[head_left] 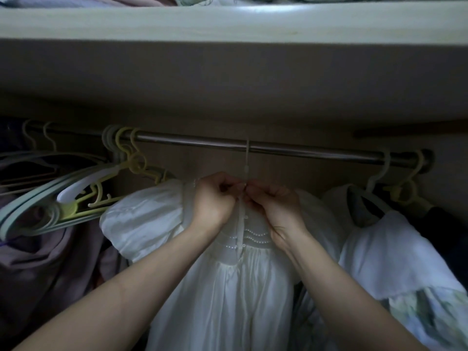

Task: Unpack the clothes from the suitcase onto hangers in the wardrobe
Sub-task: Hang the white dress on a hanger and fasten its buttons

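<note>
A white, gauzy dress with puffed sleeves and rows of small beads across the yoke point(228, 287) hangs at the centre of the frame from a pale plastic hanger point(247, 158) hooked over the metal wardrobe rail point(304, 149); its long axis runs straight down, neckline toward the rail and skirt falling to the bottom edge of the frame; the side with the buttoned placket faces the camera. The left hand point(214, 198) and the right hand point(274, 203) meet at the neckline just under the hook, each with fingers curled and pinching the thin fabric on either side of the placket, apparently at a top button. The cloth looks light, soft and limp, likely slippery on smooth plastic, and the beading and small buttons seem delicate; a hold at the shoulders or the neck edge would probably serve better than a pull on the skirt. A cluster of empty pastel plastic hangers point(76, 198) hangs at centre left; another white garment point(395, 257) hangs at the right.
</note>
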Demonstrator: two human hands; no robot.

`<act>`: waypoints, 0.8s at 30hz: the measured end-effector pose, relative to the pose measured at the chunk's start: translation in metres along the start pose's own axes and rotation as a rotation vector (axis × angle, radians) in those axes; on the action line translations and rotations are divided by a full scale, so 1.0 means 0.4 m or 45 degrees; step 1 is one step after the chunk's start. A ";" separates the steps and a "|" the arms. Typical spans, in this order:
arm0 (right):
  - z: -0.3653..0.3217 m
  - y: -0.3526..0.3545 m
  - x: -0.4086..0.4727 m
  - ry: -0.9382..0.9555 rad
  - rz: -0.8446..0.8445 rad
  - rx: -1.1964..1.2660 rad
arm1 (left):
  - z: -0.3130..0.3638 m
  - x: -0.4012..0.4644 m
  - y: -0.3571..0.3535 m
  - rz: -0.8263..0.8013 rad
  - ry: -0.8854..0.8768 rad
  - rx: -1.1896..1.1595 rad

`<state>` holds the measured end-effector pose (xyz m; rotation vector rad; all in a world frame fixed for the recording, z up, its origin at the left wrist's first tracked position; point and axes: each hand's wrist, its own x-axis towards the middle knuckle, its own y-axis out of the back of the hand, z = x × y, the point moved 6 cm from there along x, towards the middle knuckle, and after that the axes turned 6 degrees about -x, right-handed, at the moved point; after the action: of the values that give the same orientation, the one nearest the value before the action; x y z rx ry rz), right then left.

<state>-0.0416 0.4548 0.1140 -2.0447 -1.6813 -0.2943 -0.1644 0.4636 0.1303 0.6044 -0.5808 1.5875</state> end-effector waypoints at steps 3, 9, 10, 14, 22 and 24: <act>-0.006 0.003 -0.003 0.029 0.038 -0.066 | 0.011 -0.002 -0.005 -0.017 -0.036 0.066; -0.026 0.006 -0.005 0.117 0.051 -0.233 | 0.008 -0.004 -0.006 -0.021 -0.012 0.066; -0.029 0.005 -0.006 0.139 0.047 -0.266 | 0.007 -0.005 -0.006 -0.017 -0.009 0.070; -0.030 0.001 -0.002 0.194 0.049 -0.418 | -0.002 -0.010 -0.005 0.019 -0.007 0.041; -0.021 -0.004 -0.010 0.180 0.052 -0.303 | 0.003 -0.016 -0.004 0.000 -0.027 0.000; -0.015 -0.006 -0.017 0.149 0.026 -0.186 | -0.001 -0.015 0.000 -0.003 -0.027 -0.029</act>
<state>-0.0444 0.4463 0.1169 -2.1031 -1.6096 -0.5337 -0.1638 0.4596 0.1258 0.6056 -0.6130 1.5719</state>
